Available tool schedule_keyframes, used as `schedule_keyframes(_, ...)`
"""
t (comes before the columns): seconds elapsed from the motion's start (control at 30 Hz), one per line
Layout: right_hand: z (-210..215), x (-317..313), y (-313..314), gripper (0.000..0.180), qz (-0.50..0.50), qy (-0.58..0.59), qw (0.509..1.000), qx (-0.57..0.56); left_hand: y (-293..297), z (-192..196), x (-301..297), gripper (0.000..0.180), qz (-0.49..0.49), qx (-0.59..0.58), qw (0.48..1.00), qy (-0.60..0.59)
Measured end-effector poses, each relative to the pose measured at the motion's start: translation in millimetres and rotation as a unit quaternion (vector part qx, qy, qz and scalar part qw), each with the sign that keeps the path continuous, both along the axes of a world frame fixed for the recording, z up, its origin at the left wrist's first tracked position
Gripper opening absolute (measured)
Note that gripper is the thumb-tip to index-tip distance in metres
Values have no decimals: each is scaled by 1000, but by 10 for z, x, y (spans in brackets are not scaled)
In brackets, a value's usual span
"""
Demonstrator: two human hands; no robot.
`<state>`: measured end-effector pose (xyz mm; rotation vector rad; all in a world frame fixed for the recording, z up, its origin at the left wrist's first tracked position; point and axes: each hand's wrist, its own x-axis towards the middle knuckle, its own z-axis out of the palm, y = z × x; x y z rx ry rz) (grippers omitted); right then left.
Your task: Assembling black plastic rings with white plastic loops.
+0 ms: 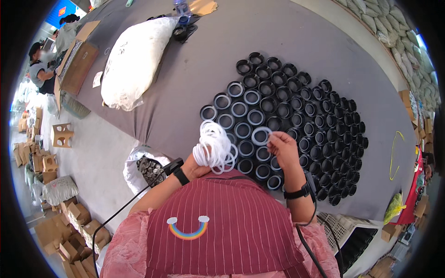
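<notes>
My left hand [200, 166] holds a bunch of white rings [213, 147] just above the near edge of the grey table [185, 74]. My right hand [283, 149] pinches a single white ring [260, 135] over a black round cap. Several black caps [296, 120] stand packed together on the table in front of me. The ones nearest my hands have white rings seated in them [240, 110]; those farther right are plain black [338, 139].
A large white plastic bag [134, 60] lies on the table's left side, beside an open cardboard box [79, 60]. A sack of dark parts [149, 169] sits on the floor at my left. Cardboard boxes [69, 222] litter the floor. Another person [41, 69] is at far left.
</notes>
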<state>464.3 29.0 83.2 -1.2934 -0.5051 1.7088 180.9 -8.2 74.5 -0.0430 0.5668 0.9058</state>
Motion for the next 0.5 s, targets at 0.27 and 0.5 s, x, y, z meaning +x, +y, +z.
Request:
schedule_keyframes(0.27,-637,280,884,10,-112,-87,990,-14,12,-187,-54,30,6,-43,999,-14)
schedule_keyframes(0.5,-777,97,1158,11,-77,-183,979,-50,51,-189,-74,26,-19,-13,999,-38)
